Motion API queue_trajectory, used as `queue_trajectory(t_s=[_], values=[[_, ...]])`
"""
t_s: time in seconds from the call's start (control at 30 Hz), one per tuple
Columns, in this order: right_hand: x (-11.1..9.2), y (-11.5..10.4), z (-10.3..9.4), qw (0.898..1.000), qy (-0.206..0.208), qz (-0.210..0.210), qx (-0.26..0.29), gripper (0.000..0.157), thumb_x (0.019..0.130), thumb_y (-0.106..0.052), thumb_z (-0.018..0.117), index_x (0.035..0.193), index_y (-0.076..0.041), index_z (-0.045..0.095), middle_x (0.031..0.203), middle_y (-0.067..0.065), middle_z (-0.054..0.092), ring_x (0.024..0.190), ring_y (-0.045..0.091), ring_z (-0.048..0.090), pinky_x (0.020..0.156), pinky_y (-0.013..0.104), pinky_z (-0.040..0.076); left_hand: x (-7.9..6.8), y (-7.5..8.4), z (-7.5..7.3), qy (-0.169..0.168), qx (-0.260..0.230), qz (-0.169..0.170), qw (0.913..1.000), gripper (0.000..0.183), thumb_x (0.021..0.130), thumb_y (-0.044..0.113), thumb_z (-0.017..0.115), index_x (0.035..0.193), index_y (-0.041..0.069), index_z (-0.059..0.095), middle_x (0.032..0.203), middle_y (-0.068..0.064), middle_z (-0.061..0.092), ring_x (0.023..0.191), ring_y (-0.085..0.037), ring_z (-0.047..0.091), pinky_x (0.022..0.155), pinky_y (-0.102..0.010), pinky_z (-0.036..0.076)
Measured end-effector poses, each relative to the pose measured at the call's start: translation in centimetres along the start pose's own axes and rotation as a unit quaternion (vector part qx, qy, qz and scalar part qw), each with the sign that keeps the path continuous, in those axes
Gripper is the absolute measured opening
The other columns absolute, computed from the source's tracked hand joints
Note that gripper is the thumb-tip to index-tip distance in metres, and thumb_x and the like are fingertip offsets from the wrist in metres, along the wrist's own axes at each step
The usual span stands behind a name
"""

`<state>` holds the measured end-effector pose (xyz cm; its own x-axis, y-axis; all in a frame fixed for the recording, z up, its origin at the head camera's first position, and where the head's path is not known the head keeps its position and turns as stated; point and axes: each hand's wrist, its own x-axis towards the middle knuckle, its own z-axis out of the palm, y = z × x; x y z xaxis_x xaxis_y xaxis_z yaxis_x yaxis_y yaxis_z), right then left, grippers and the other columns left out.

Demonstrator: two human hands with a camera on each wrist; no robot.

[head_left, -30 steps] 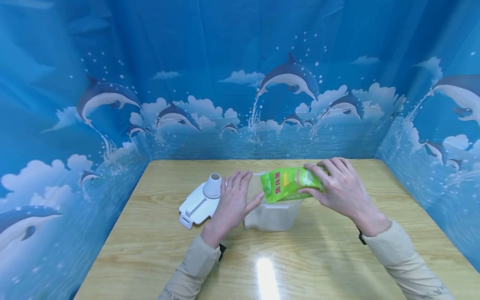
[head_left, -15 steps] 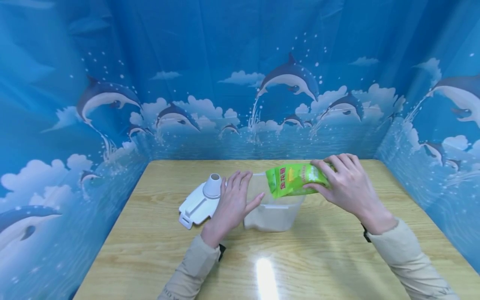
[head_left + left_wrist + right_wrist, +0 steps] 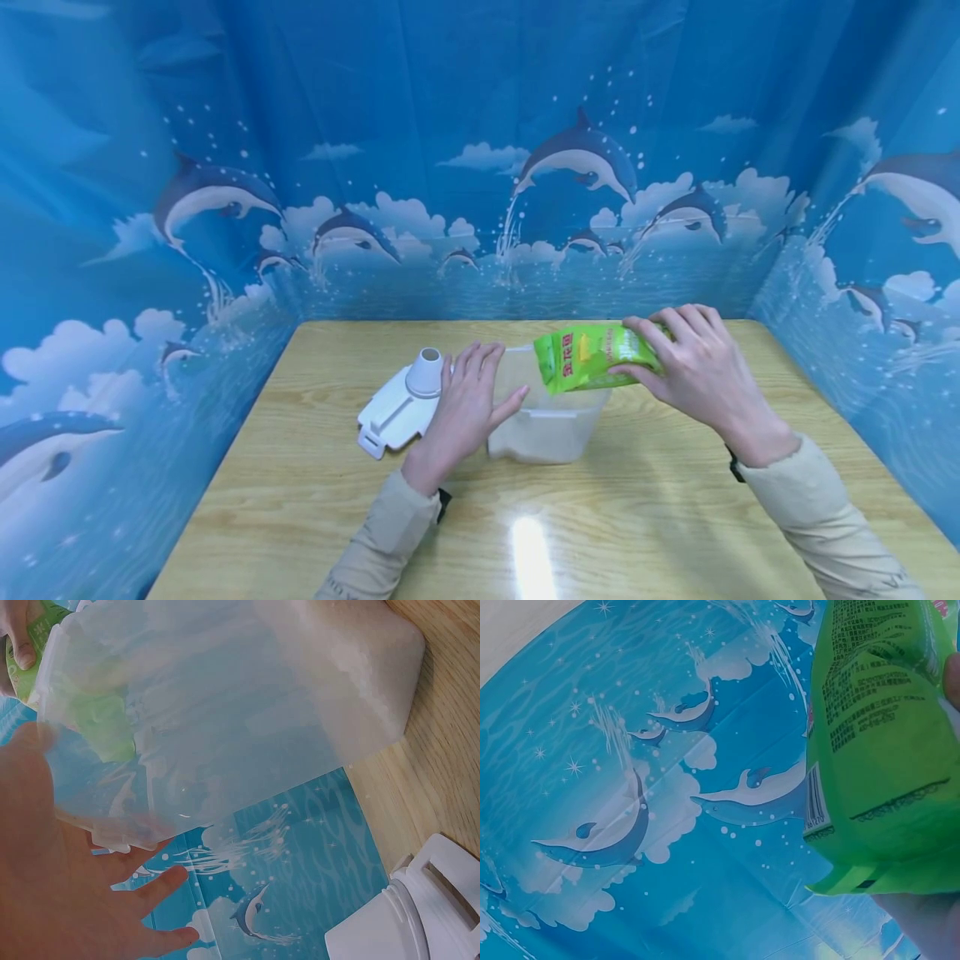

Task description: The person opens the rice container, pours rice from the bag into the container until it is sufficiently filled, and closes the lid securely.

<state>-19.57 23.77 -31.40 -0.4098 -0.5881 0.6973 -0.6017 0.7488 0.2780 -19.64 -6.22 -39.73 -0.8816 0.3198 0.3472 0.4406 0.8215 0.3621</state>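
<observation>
My right hand [image 3: 697, 379] grips the closed-looking end of a green plastic bag [image 3: 579, 358] with red and white lettering. The bag lies tilted on its side, its free end over a translucent plastic container [image 3: 543, 432]. Pale, rice-like grains [image 3: 375, 671] fill the bottom of that container in the left wrist view. My left hand [image 3: 467, 400] is at the container's left side, fingers spread and mostly straight, with thumb and palm right at the rim. Small print and a barcode show on the bag in the right wrist view [image 3: 885, 750].
Left of the container a white lid [image 3: 397, 412] with a cone-shaped spout [image 3: 426, 375] lies on the wooden table [image 3: 315, 500]. A blue dolphin-print curtain [image 3: 450, 167] encloses the table's back and sides.
My right hand has drawn the green bag to the right and slightly up, mostly in the first half second. My left hand and the container have stayed in place.
</observation>
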Motion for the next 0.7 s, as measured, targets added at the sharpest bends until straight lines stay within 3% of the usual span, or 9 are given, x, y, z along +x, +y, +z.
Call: queue_trajectory(t_s=[0.7], values=[[0.09, 0.05, -0.22, 1.0, -0.011, -0.002, -0.004, 0.078, 0.101, -0.068, 0.034, 0.109, -0.001, 0.072, 0.085, 0.019, 0.066, 0.081, 0.041, 0.06, 0.077, 0.057, 0.05, 0.02, 0.04, -0.04, 0.002, 0.008, 0.001, 1.0, 0.073, 0.101, 0.055, 0.051, 0.153, 0.004, 0.04, 0.153, -0.015, 0.043, 0.147, -0.035, 0.032, 0.119, -0.066, 0.018]])
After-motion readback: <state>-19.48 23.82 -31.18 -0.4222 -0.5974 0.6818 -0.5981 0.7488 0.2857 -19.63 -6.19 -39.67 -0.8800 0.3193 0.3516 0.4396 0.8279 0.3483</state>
